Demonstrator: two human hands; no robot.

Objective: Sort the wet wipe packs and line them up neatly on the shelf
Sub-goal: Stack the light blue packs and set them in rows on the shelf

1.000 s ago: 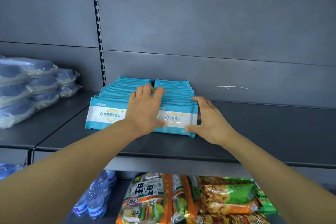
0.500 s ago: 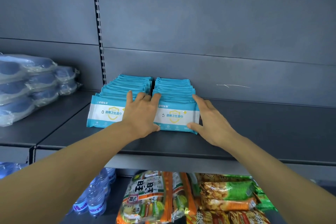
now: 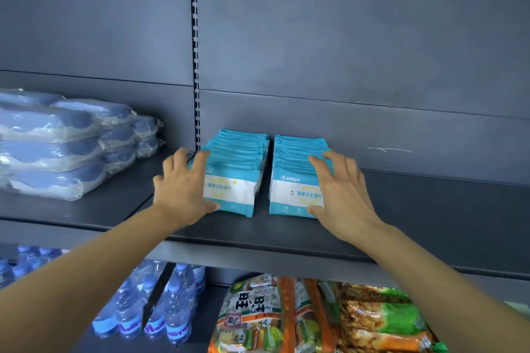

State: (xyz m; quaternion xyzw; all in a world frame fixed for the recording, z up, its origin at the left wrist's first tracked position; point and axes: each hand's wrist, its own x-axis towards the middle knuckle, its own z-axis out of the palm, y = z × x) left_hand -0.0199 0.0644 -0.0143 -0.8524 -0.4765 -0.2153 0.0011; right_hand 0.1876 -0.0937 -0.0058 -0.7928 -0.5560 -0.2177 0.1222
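Left fingers (image 3: 200,159): spreading over the outer edge of the left row of wipe packs (image 3: 238,172), thumb under its front pack.
Right fingers (image 3: 318,165): lying splayed across the right row of wipe packs (image 3: 298,169), thumb at its front corner.
Left hand (image 3: 183,189), right hand (image 3: 341,195): cupping the rows from outside.
Hidden: outer pack edges.
Shelf (image 3: 430,209): carrying both rows by the slotted upright (image 3: 196,66), a gap running between them.

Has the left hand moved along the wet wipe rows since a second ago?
Yes. The left hand has shifted left, from the gap between the rows to the outer side of the left row, nearer the slotted upright.
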